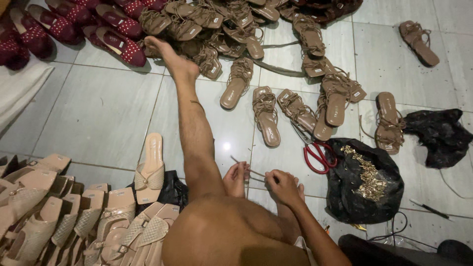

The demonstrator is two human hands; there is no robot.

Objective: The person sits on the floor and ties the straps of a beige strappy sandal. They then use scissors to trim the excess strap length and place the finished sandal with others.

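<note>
From the head camera, the person sat on the tiled floor [98, 113] with one bare leg [194, 128] stretched away toward the far heaps of shoes. Both hands met just past the near knee. The left hand [235, 178] was closed in a pinch on one end of a thin tan cord [256, 173]; the right hand [283, 186] pinched the same cord a little to the right, so it ran taut between them, low over the tile.

This looked like the stage of preparing a strap lace. The next move would probably call for a firm pinch and fine finger work; whether a knot was forming could not be told.

To the right lay red-handled scissors [315, 152], touching a black bag [364, 187] holding gold metal pieces [367, 172]. Farther off lay brown strappy sandals [266, 116], with dark red dotted shoes [118, 44] at far left and beige woven sandals [74, 221] stacked near left.
</note>
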